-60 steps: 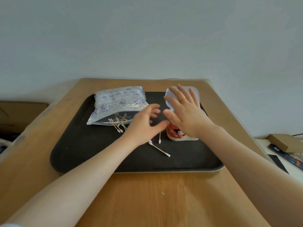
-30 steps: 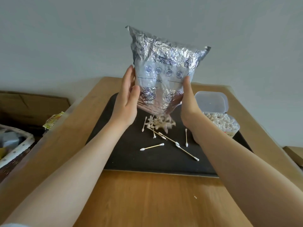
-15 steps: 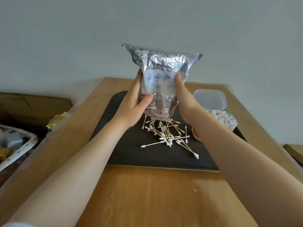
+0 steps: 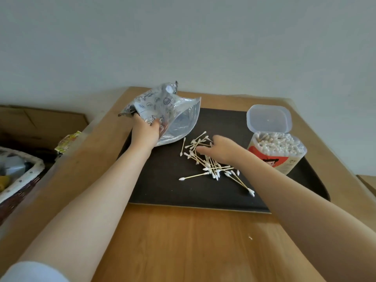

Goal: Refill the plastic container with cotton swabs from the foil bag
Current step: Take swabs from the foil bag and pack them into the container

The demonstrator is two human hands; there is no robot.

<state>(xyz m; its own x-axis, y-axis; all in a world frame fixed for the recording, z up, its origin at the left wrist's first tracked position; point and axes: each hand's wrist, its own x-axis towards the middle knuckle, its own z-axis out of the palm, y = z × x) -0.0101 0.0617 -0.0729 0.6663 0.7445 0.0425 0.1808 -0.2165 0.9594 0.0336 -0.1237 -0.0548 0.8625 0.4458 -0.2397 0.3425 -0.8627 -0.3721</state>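
Foil bag (image 4: 162, 117) was upended over the tray (image 4: 162, 192) half a second ago; now the left hand (image 4: 144, 131) grips it crumpled at the tray's far left edge, mouth gaping, looks emptied. Swabs (image 4: 211, 163) lie heaped mid-tray. Right hand (image 4: 220, 148) has dropped onto the heap, fingers curled into it; can't tell if it's holding any yet. Plastic container (image 4: 274, 151) at tray's right side, lid open, nearly full. Next job, I'd say: gather and load.
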